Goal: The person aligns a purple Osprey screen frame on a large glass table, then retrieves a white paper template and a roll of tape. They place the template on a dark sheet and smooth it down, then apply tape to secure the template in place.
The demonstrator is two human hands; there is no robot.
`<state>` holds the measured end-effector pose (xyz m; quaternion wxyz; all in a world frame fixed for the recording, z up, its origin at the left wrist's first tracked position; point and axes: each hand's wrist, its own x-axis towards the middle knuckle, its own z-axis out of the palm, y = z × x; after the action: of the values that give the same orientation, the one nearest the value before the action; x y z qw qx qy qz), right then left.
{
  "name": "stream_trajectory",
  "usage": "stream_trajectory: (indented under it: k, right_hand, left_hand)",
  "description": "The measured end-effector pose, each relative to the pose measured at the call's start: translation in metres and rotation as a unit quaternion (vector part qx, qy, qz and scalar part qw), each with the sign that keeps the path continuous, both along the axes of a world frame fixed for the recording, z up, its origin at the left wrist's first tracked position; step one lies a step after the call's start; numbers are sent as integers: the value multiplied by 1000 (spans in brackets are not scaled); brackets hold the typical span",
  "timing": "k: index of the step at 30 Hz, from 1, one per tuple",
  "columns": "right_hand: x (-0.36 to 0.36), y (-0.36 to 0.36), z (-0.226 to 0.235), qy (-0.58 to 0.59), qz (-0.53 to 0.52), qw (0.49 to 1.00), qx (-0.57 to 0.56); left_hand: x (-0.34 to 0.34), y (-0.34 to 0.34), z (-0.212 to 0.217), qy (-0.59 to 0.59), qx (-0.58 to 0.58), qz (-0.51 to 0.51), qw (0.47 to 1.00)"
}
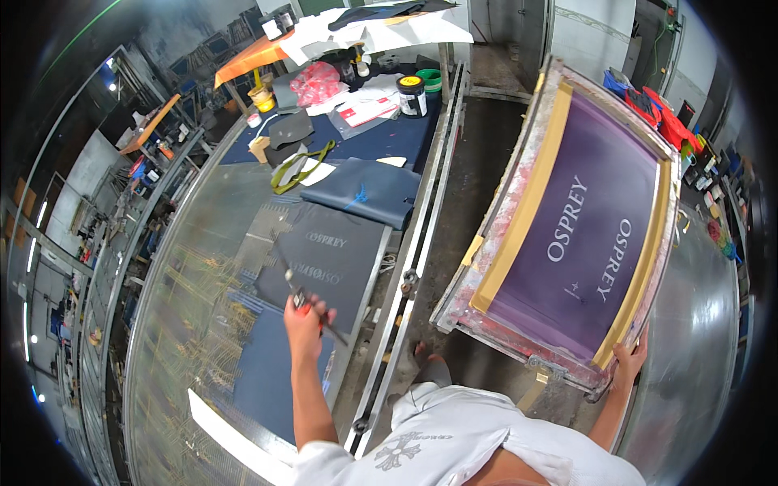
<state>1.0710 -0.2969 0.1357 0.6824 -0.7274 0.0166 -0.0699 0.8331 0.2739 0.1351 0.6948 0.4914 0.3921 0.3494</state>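
My left hand (306,322) is closed round a long, thin dark tool with a red part (301,301); its exact kind is unclear. It is held over a dark grey sheet (324,243) bearing two pale printed words, one of them blurred. A dark blue sheet (271,364) lies nearer me on the same glassy table (186,283). On my right, my right hand (629,363) grips the near right corner of a tilted screen-printing frame (519,182). Its purple mesh (596,211) carries pale lettering and is bordered by tan tape (523,194).
A metal rail (405,287) runs along the table's right edge. Farther up lie folded dark blue material (361,190), a green strap (304,168), a black tub with a yellow lid (412,97) and a pink plastic bag (316,83). Another glassy table (689,340) stands at right.
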Motion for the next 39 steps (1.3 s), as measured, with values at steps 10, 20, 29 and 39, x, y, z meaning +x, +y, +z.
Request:
stream_trajectory:
  k: [10, 20, 29, 39]
  right_hand:
    - [178, 90, -6, -71, -113, 981, -138]
    - [331, 178, 15, -39, -157, 970, -180]
    - [483, 184, -6, -62, -56, 989, -122]
    - [622, 345, 20, -91, 420, 903, 11]
  left_hand:
    - [466, 246, -137, 364, 256, -31, 895]
    - [716, 440, -230, 387, -17, 91, 917]
    - [647, 445, -153, 377, 298, 275, 833]
    - [354, 177, 3, 109, 222, 358, 900]
